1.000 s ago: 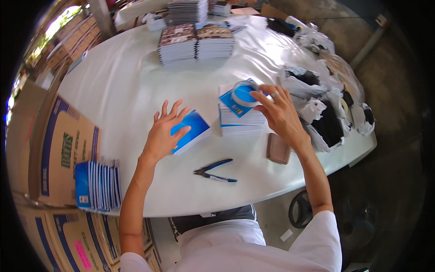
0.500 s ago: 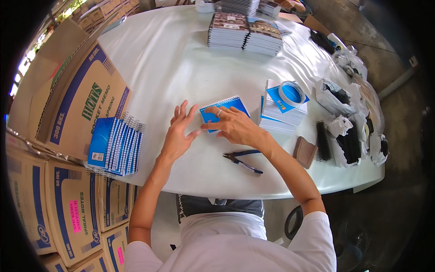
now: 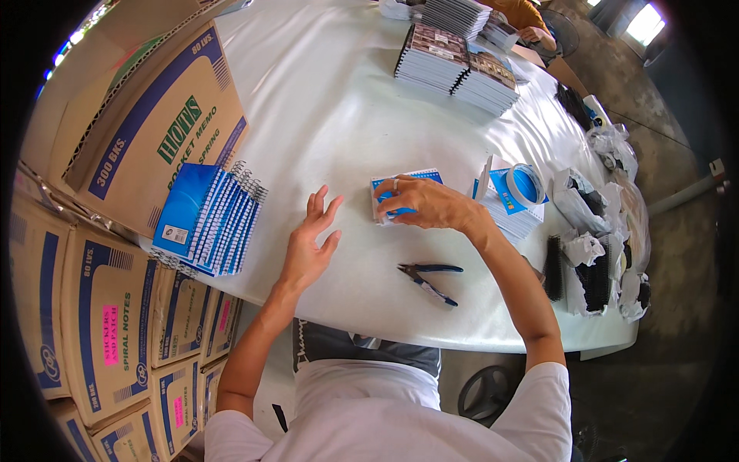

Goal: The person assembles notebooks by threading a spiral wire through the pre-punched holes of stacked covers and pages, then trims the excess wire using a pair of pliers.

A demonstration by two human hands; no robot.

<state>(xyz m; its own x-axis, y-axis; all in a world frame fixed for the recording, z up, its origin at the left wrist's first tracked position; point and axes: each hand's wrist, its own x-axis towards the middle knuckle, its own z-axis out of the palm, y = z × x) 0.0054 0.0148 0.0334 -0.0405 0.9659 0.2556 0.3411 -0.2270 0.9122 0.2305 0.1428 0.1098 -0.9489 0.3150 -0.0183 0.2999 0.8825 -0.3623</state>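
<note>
A small blue-covered notebook [image 3: 379, 186] lies on the table in front of me, its dotted binding edge facing away. My right hand [image 3: 431, 202] rests over it with bent fingers and thumb closed about its left and near edges; a ring is on one finger. The hand hides most of the cover. To the left, my left hand [image 3: 309, 242] hovers apart from the notebook, fingers spread and holding nothing. Cutting pliers [image 3: 412, 271] with dark blue handles lie nearer to me, jaws pointing left.
Spiral-bound blue notebooks [image 3: 204, 223] are stacked at the left beside a large carton [image 3: 165, 131]. At the right, a clear tape roll [image 3: 540, 189] sits on unbound notebooks [image 3: 514, 225]. Bagged black coils [image 3: 593, 281] line the right edge. Thick books [image 3: 431, 65] stand far back, near another person's hand [image 3: 536, 35].
The view has shifted, so the table's things appear displaced. My right hand's fingers have curled more about the notebook. My left hand is farther from it and stays spread.
</note>
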